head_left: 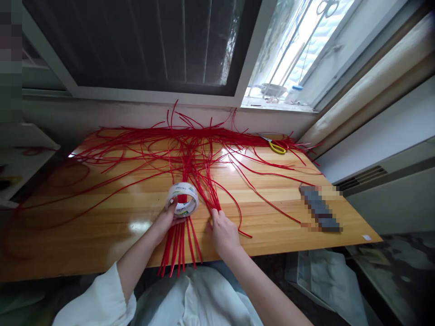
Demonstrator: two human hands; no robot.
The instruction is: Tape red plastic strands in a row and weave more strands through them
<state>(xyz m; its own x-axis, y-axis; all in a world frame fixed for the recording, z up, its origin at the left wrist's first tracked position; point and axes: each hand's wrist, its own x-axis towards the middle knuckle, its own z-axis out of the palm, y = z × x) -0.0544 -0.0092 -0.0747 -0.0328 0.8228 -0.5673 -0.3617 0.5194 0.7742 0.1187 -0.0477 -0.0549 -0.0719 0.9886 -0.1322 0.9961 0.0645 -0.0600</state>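
Observation:
My left hand is closed on a roll of tape, with the thumb inside its ring. Under the roll runs a bundle of red strands, whose ends fan out over the table's near edge. To the right, my right hand has its fingers closed around a second bunch of red strands. Both bunches lead back to a large tangled heap of the same strands along the far side. The fingertips of my right hand are partly hidden.
The wooden table stands against a wall under a window. Yellow-handled scissors lie at the back right, by the strands. A dark, blurred-out object is at the right. Loose strands spread left and right.

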